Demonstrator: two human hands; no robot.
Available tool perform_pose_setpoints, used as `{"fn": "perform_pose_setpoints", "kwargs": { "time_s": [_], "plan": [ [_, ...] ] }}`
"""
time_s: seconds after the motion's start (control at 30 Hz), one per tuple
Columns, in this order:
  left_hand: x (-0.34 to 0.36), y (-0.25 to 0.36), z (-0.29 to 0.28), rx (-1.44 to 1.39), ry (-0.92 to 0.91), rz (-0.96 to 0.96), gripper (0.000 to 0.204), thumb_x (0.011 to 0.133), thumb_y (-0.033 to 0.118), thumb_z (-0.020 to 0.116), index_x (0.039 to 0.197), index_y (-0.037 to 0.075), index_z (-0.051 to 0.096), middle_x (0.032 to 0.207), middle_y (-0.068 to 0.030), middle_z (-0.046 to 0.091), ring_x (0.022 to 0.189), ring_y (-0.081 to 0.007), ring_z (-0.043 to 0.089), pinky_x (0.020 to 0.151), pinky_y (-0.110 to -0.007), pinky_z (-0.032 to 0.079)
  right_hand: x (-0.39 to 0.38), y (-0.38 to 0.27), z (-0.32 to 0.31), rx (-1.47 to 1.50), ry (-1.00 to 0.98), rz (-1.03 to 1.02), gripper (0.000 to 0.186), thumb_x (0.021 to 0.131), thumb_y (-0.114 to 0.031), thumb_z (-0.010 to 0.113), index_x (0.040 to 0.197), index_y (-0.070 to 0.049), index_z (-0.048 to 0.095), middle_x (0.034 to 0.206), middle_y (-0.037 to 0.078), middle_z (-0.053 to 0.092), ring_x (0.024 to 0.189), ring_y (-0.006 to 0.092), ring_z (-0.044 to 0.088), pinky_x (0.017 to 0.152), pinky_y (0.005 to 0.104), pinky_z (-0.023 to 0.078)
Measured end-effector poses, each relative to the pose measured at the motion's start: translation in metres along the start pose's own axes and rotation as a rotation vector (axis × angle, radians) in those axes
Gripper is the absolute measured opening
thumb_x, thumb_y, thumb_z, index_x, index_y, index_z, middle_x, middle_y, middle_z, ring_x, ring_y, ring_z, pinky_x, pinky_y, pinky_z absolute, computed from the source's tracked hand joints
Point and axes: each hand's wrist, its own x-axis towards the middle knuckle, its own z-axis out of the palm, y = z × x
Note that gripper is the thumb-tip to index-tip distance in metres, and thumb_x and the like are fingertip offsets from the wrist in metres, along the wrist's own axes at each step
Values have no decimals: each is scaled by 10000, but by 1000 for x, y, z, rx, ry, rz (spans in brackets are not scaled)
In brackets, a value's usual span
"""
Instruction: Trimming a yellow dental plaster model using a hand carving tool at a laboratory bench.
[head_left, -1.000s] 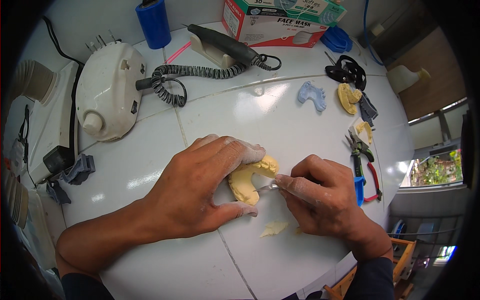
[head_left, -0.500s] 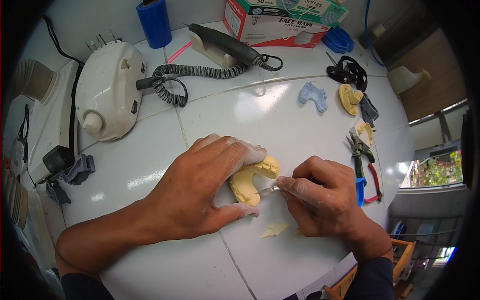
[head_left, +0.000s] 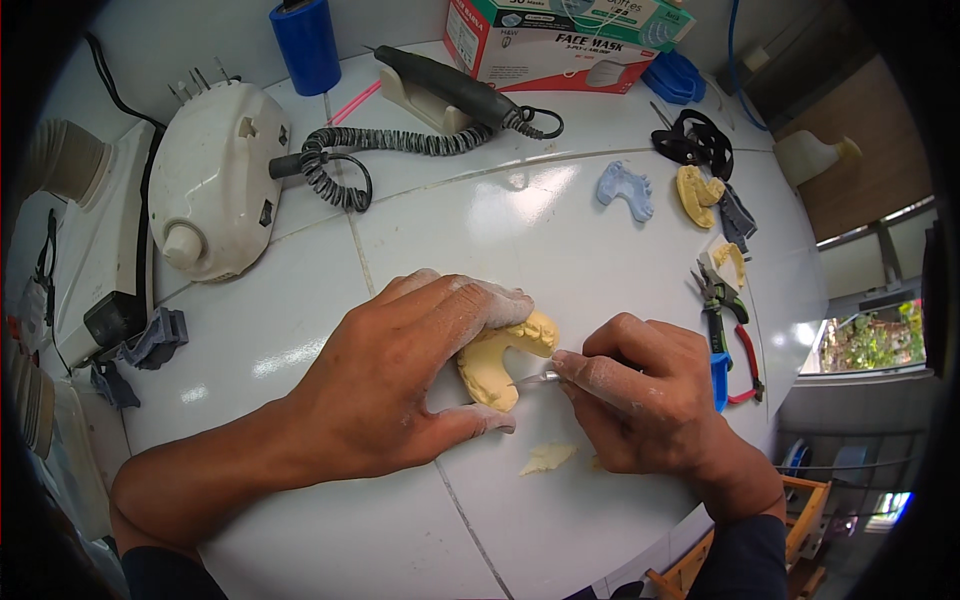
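Note:
A yellow plaster dental model [head_left: 488,368], shaped like a horseshoe arch with teeth, rests on the white tiled table. My left hand [head_left: 420,350] curls round it, fingers over the far side and thumb against the near end. Dust whitens the fingertips. Pinched in my right hand [head_left: 645,390] is a slim metal carving tool [head_left: 540,378]; its thin tip meets the inner edge of the model near the close end. The tool's handle is mostly hidden in my fist. A flat pale plaster scrap [head_left: 548,458] lies on the table just below.
At the left stands a white drill control box [head_left: 215,180]; its coiled cord runs to a dark handpiece [head_left: 440,88] on a cradle. Behind is a mask box [head_left: 555,50]. Toward the right lie a blue dental arch [head_left: 626,190], another yellow model [head_left: 697,196] and pliers [head_left: 716,290].
Both hands, the model and the tool keep nearly the same places. The whole picture has shifted very slightly.

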Motion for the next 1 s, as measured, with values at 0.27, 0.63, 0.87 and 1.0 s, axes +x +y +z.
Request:
{"fn": "perform_pose_setpoints", "kwargs": {
  "time_s": [0.27,0.63,0.87,1.0],
  "plan": [
    [0,-1,0,13,-5,-3,777,759,277,1024,1400,5,679,1306,-185,746,1151,-351,730,1010,-427,587,-2,4,7,24,6,5,387,744,24,854,1117,-69,800,902,55,640,625,192,620,534,345,486],
    [-1,-1,0,7,14,5,775,760,279,1026,1394,2,677,1283,-180,743,1135,-350,729,996,-425,584,0,6,11,73,69,-1,387,730,28,840,1104,-62,799,895,59,649,617,192,620,523,342,485],
    [0,-2,0,4,10,-5,777,753,287,1033,1391,10,687,1303,-183,749,1142,-332,742,1000,-418,600,0,4,6,77,15,7,325,712,15,834,1025,-61,788,859,54,637,599,195,616,516,339,479],
    [-2,-3,-1,-34,13,-11,793,745,298,1038,1402,19,692,1323,-184,755,1134,-319,755,995,-409,610,0,4,11,83,46,2,348,729,37,829,1064,-47,789,877,63,639,611,196,625,521,341,488]
  ]
}}
